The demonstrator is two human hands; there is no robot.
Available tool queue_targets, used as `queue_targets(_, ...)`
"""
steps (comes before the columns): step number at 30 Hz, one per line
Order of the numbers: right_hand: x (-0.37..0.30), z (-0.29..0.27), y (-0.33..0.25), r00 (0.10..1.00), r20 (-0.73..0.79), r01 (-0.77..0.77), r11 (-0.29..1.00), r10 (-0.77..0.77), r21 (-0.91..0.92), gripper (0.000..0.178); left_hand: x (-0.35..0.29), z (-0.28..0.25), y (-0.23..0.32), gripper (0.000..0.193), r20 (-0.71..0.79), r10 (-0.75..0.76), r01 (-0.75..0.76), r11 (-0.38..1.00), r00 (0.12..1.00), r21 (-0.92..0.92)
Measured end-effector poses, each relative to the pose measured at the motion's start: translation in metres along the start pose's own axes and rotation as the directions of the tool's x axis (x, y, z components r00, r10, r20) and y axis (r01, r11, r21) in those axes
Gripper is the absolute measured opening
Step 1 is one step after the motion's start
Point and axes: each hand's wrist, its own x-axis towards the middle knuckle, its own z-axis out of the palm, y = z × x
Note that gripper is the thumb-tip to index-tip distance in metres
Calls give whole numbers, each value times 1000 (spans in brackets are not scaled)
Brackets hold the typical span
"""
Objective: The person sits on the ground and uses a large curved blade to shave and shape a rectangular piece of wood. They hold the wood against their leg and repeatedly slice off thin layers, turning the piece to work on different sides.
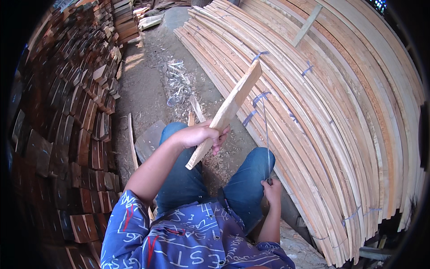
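Note:
My left hand (207, 136) is closed around a short pale wooden board (235, 101). The board slants up and to the right in front of my knees, its near end cut to a narrower shape. By my right knee, my right hand (271, 190) is closed on the dark grip of a long thin blade-like tool (267, 134). Its narrow length points away from me, nearly edge-on, so its exact kind does not show. The tool and the board are apart.
Bundles of long pale wood strips (309, 148), tied with blue strips (260, 98), fill the right side. Stacked dark wood pieces (85, 157) rise on the left. Wood shavings (177, 80) and a flat slab (150, 139) lie on the dirt floor.

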Motion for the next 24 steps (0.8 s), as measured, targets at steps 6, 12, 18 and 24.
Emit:
queue_targets(6,4,8,-28,1000,-8,3,976,-5,-217,38,98,-39,-8,29,135,272,-255,958,953,-134)
queue_targets(12,-3,14,-39,992,-125,-77,912,28,-403,42,117,-51,-16,36,146,302,-286,951,942,-118)
queue_targets(18,2,15,-36,995,-82,-72,959,52,-273,33,109,-55,-13,49,192,310,-265,936,931,-231)
queue_targets(24,4,18,-40,993,-106,-80,945,49,-318,33,112,-60,-18,41,180,296,-261,946,938,-193)
